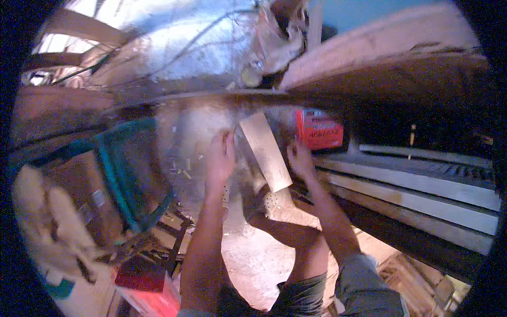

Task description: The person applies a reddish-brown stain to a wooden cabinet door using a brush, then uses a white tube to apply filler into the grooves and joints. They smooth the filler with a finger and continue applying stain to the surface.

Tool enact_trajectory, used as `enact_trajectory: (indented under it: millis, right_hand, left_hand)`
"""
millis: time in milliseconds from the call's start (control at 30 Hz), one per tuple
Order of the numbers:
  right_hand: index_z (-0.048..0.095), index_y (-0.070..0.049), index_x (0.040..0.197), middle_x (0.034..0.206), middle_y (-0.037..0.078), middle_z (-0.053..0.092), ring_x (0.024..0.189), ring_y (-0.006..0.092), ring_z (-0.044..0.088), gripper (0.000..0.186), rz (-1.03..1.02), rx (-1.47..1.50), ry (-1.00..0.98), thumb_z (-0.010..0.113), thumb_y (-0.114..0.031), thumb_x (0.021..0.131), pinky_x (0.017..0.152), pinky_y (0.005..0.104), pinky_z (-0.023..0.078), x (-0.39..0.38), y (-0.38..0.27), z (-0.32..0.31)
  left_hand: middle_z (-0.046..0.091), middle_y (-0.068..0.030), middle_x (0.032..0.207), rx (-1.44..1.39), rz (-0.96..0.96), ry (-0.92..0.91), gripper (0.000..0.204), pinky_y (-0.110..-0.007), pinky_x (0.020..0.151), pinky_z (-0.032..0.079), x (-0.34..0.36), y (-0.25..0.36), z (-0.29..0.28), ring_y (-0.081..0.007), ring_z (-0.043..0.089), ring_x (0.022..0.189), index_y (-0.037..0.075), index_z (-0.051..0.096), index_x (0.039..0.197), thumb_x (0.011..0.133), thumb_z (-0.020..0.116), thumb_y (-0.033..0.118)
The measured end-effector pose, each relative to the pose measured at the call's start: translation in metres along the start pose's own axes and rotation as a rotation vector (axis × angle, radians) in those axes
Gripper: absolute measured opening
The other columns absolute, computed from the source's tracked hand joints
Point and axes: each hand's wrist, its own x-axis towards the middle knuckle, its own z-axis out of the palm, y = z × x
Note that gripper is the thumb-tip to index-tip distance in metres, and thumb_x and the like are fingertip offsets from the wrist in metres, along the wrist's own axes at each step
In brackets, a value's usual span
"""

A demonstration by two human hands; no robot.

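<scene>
A pale, flat wooden board [266, 153] slants between my two hands, its lower end just above my foot in a perforated shoe [274, 203]. To its left, my left hand [222, 158] is raised with the fingers drawn together; whether anything small is in them is hidden by blur. Right of the board is my right hand [300, 159], apart from it in this view. Its fingers are dark and smeared, so their grip does not show. My bare legs and dark shorts appear below.
A large timber slab [380, 47] overhangs at the upper right. Beneath it stands a red box [319, 130], with stacked long boards [412, 182] further right. A green-framed container [119, 179] is on the left. Another red box [145, 288] lies at the lower left. Wood scraps litter the floor.
</scene>
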Motion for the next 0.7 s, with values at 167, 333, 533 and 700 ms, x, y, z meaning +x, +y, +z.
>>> enact_trajectory:
  millis: [167,333,533,700]
  right_hand:
    - [0.063,-0.005,0.102,0.102,0.022,0.063,0.099,0.0404,0.061,0.020,-0.246,-0.462,0.288,0.058,-0.019,0.090,0.086,0.0486,0.050,0.150,0.072,0.039]
    - [0.066,-0.013,0.110,0.116,0.011,0.062,0.112,0.0356,0.059,0.027,0.021,-0.674,-0.320,0.057,-0.025,0.088,0.087,0.0511,0.050,0.217,0.109,0.037]
    - [0.067,-0.014,0.114,0.121,0.010,0.060,0.118,0.0329,0.055,0.028,-0.019,-0.905,-0.312,0.059,-0.023,0.088,0.091,0.0515,0.048,0.201,0.087,0.010]
    - [0.071,-0.013,0.108,0.111,0.013,0.067,0.107,0.0331,0.063,0.025,0.234,-0.806,-0.230,0.055,-0.022,0.091,0.090,0.0499,0.049,0.120,0.029,-0.027]
  left_hand:
    - [0.061,-0.0239,0.112,0.261,0.432,-0.330,0.027,-0.051,0.088,0.050,0.096,0.018,0.095,-0.0434,0.060,0.102,0.002,0.059,0.113,0.090,0.058,0.017]
    - [0.060,-0.0248,0.115,0.214,0.723,-0.264,0.035,-0.050,0.087,0.053,0.135,0.001,0.201,-0.0435,0.063,0.101,0.002,0.056,0.116,0.088,0.061,0.022]
    - [0.065,-0.0243,0.114,0.436,0.701,-0.593,0.045,-0.049,0.090,0.053,0.167,-0.009,0.238,-0.0434,0.064,0.102,0.004,0.060,0.118,0.075,0.067,0.018]
    - [0.069,-0.0186,0.107,0.643,0.810,-0.702,0.027,-0.048,0.087,0.054,0.175,-0.004,0.256,-0.0355,0.067,0.100,0.006,0.067,0.111,0.088,0.056,0.015]
